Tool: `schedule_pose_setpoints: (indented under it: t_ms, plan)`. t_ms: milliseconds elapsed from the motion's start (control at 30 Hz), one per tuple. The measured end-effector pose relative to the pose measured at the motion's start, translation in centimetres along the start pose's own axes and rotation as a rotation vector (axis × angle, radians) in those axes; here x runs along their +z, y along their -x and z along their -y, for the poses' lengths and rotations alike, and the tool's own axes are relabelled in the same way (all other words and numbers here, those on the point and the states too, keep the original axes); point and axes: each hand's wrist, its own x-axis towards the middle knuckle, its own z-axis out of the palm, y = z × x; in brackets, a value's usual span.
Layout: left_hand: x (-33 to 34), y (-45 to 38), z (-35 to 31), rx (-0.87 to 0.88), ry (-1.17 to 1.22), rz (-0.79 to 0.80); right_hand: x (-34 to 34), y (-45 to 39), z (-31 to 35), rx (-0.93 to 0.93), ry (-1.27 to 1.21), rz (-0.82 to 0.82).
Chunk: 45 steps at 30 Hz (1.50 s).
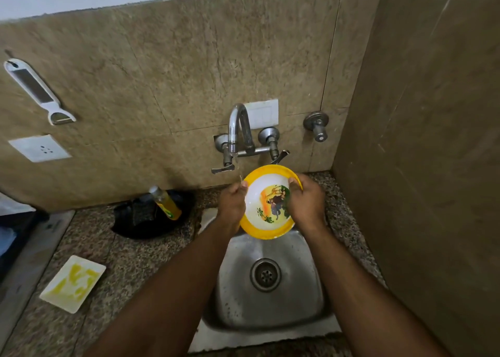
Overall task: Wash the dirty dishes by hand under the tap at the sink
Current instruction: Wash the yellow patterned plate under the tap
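Note:
A round plate (266, 191) with a yellow rim and a cartoon animal picture is tilted toward me above the steel sink (297, 297). My left hand (232, 204) grips its left edge. My right hand (305, 202) holds its right edge, fingers curled over the rim. A thin stream of water falls from the chrome tap (234, 129) onto the plate's upper left edge. A white rectangular plate (72, 283) smeared with yellow lies on the granite counter at the left.
A black dish (143, 221) holding a bottle of yellow liquid (165, 202) sits on the counter left of the tap. A white peeler (35, 91) hangs on the wall, a socket (39, 148) below it. A side wall (419, 167) stands close on the right.

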Motion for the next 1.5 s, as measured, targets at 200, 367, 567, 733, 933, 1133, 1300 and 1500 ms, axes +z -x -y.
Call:
schedule_pose_setpoints:
  t_ms: [200,367,567,733,933,1133,1300,1500]
  plan:
    - [-2.1,1.5,1.8,-0.306,0.476,0.221,2.0,-0.4,-1.7,0.327,-0.533,0.097]
    - [-2.9,2.1,1.7,-0.218,0.405,-0.026,4.2,1.4,-2.4,0.187,0.174,0.250]
    - [-3.9,2.1,2.0,-0.019,0.169,-0.235,5.6,7.4,-2.5,-0.302,0.727,0.348]
    - [-2.7,2.5,3.7,-0.006,0.004,-0.227,6.7,7.5,-1.7,-0.255,0.777,0.709]
    - [-1.4,2.7,3.1,0.022,0.016,-0.266,7.5,4.9,-1.4,-0.205,0.406,0.850]
    - [-2.5,3.5,4.5,-0.018,-0.038,-0.400,3.3,7.4,-1.9,-0.214,0.527,0.960]
    - [-1.1,5.8,5.0,0.062,-0.191,-0.368,3.0,7.5,-2.2,-0.175,0.903,0.883]
    - [-0.6,5.0,2.7,0.092,-0.222,-0.443,5.1,6.8,-2.8,-0.129,0.931,0.854]
